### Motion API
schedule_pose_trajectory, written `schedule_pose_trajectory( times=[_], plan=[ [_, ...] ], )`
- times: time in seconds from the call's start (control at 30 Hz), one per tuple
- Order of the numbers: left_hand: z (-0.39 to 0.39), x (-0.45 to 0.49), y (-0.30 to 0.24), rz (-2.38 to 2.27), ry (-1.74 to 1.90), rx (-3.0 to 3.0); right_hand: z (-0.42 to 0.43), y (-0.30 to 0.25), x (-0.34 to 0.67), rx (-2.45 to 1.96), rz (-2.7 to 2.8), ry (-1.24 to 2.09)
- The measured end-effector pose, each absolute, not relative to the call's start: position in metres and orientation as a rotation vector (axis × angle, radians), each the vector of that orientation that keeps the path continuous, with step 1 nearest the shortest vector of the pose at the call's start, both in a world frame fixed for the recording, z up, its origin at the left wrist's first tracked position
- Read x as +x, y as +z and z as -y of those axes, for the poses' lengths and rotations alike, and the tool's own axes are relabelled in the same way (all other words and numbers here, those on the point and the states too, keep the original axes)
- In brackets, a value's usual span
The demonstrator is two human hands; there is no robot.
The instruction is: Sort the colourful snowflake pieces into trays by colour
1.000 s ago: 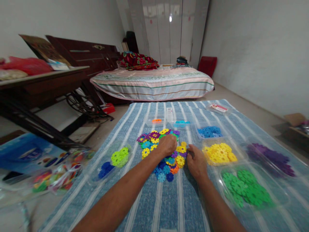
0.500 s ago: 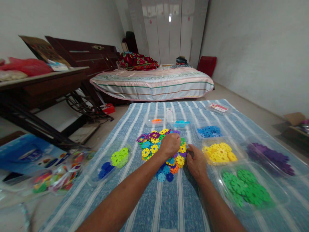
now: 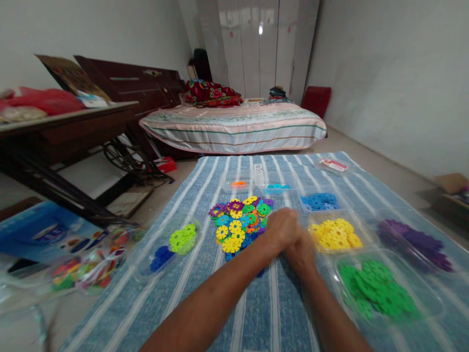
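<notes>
A pile of mixed-colour plastic snowflake discs (image 3: 236, 227) lies in the middle of the striped cloth. My left hand (image 3: 283, 229) is over the pile's right edge, fingers curled closed; whatever it may hold is hidden. Touching it, my right hand (image 3: 302, 250) sits just to the right, also curled, its fingertips mostly behind the left hand. Right of my hands, clear boxes hold yellow discs (image 3: 334, 234), green discs (image 3: 377, 288), blue discs (image 3: 319, 201) and purple discs (image 3: 415, 242).
On the left is a clear box with lime green discs (image 3: 182, 238) and dark blue discs (image 3: 160, 257). Behind the pile, boxes hold orange discs (image 3: 239, 184) and light blue discs (image 3: 277, 188). A lidded box (image 3: 334, 165) lies far right; a bed (image 3: 234, 129) stands beyond.
My left hand has moved right and nearer from over the pile to meet my right hand. My right hand has stayed in nearly the same place.
</notes>
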State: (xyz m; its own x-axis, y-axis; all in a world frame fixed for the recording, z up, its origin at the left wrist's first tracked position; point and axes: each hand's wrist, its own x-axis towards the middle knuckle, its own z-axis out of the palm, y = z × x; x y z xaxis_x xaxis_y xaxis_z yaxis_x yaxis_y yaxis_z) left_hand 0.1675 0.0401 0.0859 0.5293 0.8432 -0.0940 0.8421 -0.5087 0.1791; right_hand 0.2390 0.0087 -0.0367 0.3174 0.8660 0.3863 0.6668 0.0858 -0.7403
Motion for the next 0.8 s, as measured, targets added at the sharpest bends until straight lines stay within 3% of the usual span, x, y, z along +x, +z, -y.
schedule_pose_trajectory(
  times=[0.3, 0.8],
  plan=[
    [-0.074, 0.116, 0.080, -1.615, -0.295, 2.551, -0.002, -0.028, 0.237, -1.637, 1.413, 0.249],
    [-0.074, 0.119, 0.076, -1.574, -0.222, 2.515, -0.003, -0.025, 0.237, -1.640, 1.416, 0.274]
  ],
)
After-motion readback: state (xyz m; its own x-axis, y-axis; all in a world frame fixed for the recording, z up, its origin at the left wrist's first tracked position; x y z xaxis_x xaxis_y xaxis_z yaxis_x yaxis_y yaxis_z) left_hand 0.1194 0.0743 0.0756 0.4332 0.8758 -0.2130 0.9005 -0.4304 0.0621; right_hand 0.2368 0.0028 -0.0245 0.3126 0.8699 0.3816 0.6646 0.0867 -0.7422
